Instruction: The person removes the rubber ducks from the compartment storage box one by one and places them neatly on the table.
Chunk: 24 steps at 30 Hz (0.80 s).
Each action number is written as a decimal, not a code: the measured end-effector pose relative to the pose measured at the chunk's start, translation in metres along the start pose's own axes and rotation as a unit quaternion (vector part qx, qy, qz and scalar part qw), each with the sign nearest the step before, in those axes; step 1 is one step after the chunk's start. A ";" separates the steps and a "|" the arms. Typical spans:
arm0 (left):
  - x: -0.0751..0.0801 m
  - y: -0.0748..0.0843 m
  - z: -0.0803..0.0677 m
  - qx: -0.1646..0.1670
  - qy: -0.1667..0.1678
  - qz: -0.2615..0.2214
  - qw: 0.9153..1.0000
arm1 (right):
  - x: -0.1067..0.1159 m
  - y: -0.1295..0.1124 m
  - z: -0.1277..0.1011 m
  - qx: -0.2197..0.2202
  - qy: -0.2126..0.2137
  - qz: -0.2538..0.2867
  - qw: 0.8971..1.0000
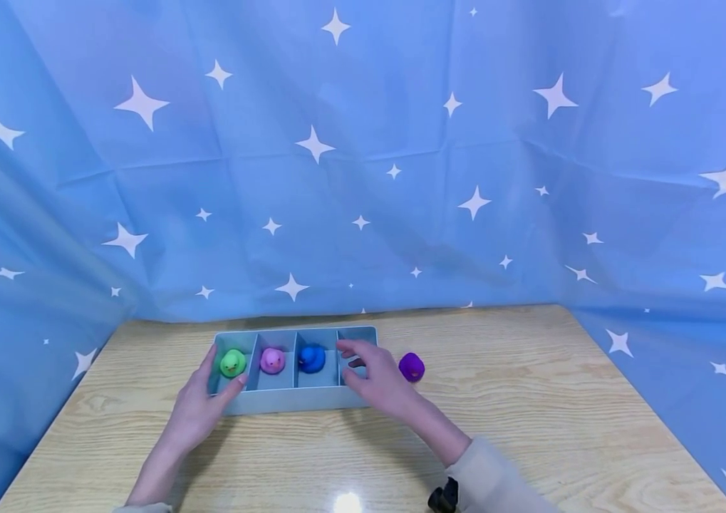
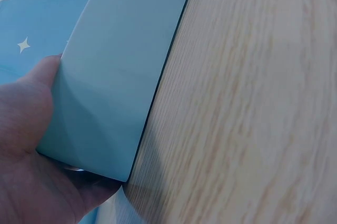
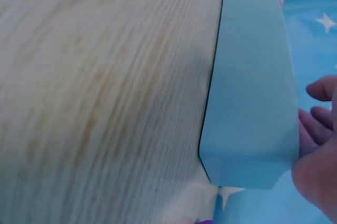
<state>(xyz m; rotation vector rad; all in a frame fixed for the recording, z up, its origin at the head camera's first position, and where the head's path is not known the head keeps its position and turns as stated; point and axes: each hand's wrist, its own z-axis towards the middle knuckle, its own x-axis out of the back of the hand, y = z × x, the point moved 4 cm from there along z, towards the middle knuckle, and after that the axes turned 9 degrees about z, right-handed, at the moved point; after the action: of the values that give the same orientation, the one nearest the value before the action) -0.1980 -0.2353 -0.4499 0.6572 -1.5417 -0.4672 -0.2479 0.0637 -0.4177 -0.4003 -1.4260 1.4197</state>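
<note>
I see the tray lying long axis left-right on the bench. My left hand clasps its left end, my right hand its right; purple duck just right.

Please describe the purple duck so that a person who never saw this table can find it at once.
On the wooden table lies a grey tray with four compartments. Just beyond its right end, past the right hand, sits the purple duck. It alone stands outside the tray.
</note>
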 end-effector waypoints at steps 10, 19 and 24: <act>0.000 0.000 0.000 -0.001 0.001 -0.001 1.000 | 0.001 0.001 0.006 -0.026 -0.037 -0.020 0.999; 0.000 0.000 -0.001 -0.001 0.004 -0.006 1.000 | 0.002 0.001 0.011 -0.024 -0.037 -0.021 0.999; 0.000 0.000 -0.001 0.000 0.003 -0.008 1.000 | 0.003 0.002 0.016 -0.029 -0.028 -0.027 0.999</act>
<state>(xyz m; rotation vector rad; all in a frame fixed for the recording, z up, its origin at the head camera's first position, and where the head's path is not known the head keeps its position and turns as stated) -0.1970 -0.2354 -0.4501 0.6718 -1.5312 -0.4764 -0.2631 0.0584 -0.4142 -0.3584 -1.5156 1.3574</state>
